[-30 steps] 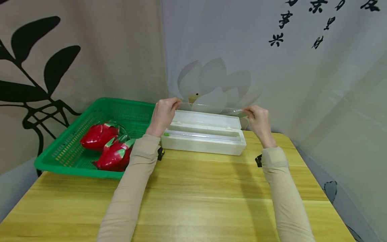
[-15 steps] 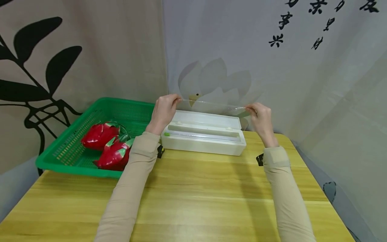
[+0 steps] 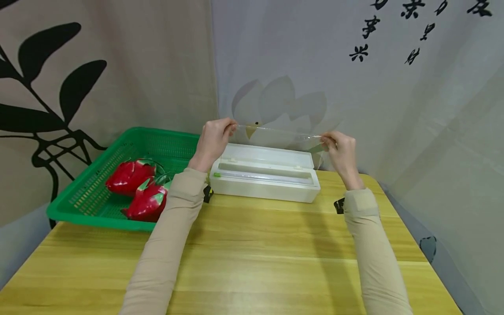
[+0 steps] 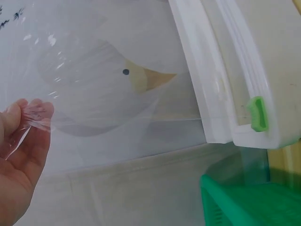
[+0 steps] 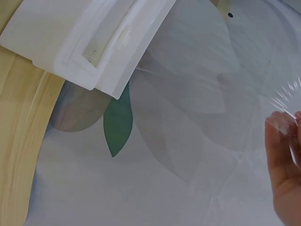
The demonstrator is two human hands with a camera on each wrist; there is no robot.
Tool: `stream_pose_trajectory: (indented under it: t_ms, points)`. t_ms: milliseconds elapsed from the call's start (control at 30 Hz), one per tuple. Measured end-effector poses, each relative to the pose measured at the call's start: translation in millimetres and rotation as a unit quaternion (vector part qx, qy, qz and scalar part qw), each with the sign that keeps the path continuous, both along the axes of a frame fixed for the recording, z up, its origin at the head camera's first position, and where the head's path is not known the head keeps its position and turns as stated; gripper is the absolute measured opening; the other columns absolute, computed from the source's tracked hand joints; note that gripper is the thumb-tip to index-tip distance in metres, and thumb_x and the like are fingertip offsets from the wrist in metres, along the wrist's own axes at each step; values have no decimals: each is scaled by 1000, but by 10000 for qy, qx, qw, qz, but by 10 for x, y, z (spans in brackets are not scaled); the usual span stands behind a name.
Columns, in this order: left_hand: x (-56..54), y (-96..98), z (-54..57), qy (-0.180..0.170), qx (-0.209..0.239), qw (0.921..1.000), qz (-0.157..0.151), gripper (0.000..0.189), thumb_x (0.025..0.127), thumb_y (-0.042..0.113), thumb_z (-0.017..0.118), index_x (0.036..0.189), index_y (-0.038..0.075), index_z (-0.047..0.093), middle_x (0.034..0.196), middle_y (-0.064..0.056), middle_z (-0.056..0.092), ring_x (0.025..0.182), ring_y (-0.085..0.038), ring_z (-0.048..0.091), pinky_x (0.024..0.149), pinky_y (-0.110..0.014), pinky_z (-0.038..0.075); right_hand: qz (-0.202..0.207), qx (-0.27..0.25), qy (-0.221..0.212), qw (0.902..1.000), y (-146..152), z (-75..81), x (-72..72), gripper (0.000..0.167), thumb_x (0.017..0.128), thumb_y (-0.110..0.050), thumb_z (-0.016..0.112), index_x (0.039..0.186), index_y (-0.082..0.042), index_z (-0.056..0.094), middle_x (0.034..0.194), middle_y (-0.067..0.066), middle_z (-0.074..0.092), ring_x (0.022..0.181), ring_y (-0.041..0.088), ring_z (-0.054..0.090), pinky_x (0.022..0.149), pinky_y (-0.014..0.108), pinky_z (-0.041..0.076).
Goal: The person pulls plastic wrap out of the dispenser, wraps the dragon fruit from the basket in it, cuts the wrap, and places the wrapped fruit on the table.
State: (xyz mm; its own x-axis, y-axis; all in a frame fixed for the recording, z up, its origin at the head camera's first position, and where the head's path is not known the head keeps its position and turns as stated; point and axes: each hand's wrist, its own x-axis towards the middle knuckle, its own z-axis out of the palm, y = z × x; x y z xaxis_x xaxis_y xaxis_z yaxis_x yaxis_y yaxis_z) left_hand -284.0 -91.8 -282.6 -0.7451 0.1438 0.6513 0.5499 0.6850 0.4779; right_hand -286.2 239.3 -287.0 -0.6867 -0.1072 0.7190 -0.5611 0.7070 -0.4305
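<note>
Just above the frame's middle, I'm seeing clear film (image 3: 277,134) showing over a white box (image 3: 264,192), left hand (image 3: 213,140) and right hand (image 3: 341,155) each clamping a grip on one end of its edge. I'm judging it light, limp, clingy, tearable; those ends are suiting best.

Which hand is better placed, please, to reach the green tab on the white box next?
Probably the left hand: the green tab sits at the left end of the white box, farther from the right hand. Both pinch clear film.

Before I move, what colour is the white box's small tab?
The tab is green, clearest in the left wrist view.
</note>
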Motion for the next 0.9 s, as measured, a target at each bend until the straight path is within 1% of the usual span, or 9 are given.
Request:
stream_pose_trajectory:
  t_ms: [167,400,600,900]
  points:
    - [-2,4,28,-36,77,10000,-26,21,96,9,52,101,-3,69,97,-18,72,78,-27,70,71,-35,58,80,-90,24,9999,1,36,-7,14,90,5,57,93,12,68,84,28,69,65,34,66,55,1,43]
    - [1,7,61,-120,179,9998,-41,21,97,8,51,103,-2,69,97,-17,72,77,-27,69,72,-35,58,144,-231,27,9996,7,61,-18,14,90,3,58,93,12,69,83,27,69,64,33,65,54,5,47]
    - [18,2,98,2,212,9998,-69,21,96,7,52,104,-2,69,96,-18,72,77,-27,69,71,-35,58,181,-256,148,9994,-9,106,-16,13,89,5,58,92,13,68,82,28,69,65,34,66,54,14,52]
    - [31,-3,145,127,235,9996,-59,21,96,7,52,103,-3,69,96,-18,72,77,-27,70,71,-34,58,200,-284,307,9989,-24,165,-16,14,89,7,56,91,13,68,80,29,68,63,36,66,53,6,48]
